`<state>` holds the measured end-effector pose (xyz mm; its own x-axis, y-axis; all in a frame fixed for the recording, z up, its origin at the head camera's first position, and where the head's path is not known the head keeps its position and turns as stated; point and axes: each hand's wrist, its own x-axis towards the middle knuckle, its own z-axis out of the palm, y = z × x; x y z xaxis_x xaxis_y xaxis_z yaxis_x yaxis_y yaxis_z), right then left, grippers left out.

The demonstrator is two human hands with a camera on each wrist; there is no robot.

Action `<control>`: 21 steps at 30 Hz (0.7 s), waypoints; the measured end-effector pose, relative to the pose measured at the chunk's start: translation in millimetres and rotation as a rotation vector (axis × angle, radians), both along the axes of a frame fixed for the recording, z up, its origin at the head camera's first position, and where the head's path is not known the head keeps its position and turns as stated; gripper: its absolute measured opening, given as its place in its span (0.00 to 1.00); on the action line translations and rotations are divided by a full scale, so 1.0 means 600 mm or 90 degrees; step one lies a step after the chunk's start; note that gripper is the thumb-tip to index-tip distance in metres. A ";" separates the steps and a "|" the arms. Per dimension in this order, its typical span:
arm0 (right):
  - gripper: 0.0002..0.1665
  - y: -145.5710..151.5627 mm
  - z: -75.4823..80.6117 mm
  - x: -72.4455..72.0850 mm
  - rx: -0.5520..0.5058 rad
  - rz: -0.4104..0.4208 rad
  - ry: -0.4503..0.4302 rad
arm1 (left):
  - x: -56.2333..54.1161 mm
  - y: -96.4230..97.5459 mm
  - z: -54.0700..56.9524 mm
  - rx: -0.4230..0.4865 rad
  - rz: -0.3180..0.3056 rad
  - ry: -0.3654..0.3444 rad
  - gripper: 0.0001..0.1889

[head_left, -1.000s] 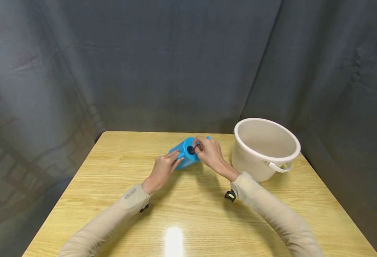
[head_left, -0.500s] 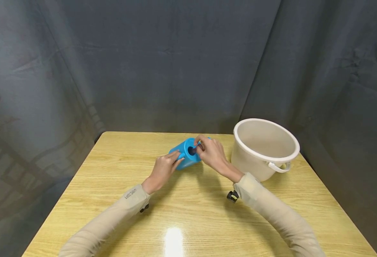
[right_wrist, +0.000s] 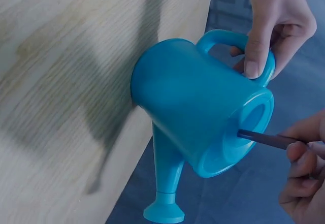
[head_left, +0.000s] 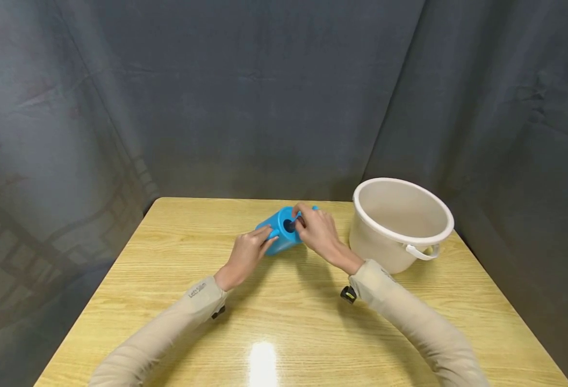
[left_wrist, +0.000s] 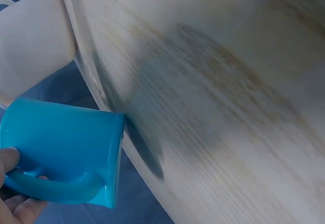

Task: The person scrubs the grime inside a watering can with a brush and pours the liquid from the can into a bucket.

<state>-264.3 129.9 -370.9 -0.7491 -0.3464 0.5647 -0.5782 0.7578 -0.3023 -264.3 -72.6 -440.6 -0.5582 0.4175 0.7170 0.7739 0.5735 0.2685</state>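
A blue watering can [right_wrist: 188, 97] is tipped near the far middle of the table, its round top opening facing back toward me. My left hand [head_left: 246, 252] grips its handle [left_wrist: 56, 188], thumb and fingers wrapped around the loop. Between the thumb and fingers of my right hand [head_left: 320, 231] is a thin dark stick [right_wrist: 269, 138]. Its far end goes into the opening and is hidden inside the can. In the right wrist view the spout [right_wrist: 166, 173] points away from the handle and ends in a flared rose.
Beyond my right hand stands a cream bucket [head_left: 378, 244] with a white handle [head_left: 421, 255] hanging at its front. The light wooden table [head_left: 303, 333] carries everything. Dark grey curtains [head_left: 250, 97] surround its back and sides.
My right hand and wrist have shifted very slightly at the can's opening, with the stick still inside. The left hand and watering can stay almost still.
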 end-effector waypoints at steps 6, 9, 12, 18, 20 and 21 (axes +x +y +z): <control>0.04 -0.002 -0.005 0.001 0.054 -0.010 0.018 | 0.002 0.002 0.001 0.013 -0.003 0.015 0.06; 0.04 -0.003 -0.010 0.002 0.067 -0.016 0.040 | 0.003 0.002 0.000 0.009 -0.002 0.025 0.06; 0.04 -0.002 -0.013 0.003 0.082 -0.017 0.064 | 0.003 0.003 0.000 0.012 -0.004 0.022 0.07; 0.04 0.004 -0.013 0.010 0.113 -0.008 0.121 | 0.002 0.002 0.000 0.020 -0.003 0.008 0.07; 0.04 0.006 -0.011 0.013 0.116 -0.002 0.155 | 0.001 0.001 0.000 0.019 0.000 0.002 0.07; 0.05 0.008 -0.010 0.015 0.122 -0.001 0.176 | 0.001 0.000 0.000 0.020 0.001 -0.001 0.07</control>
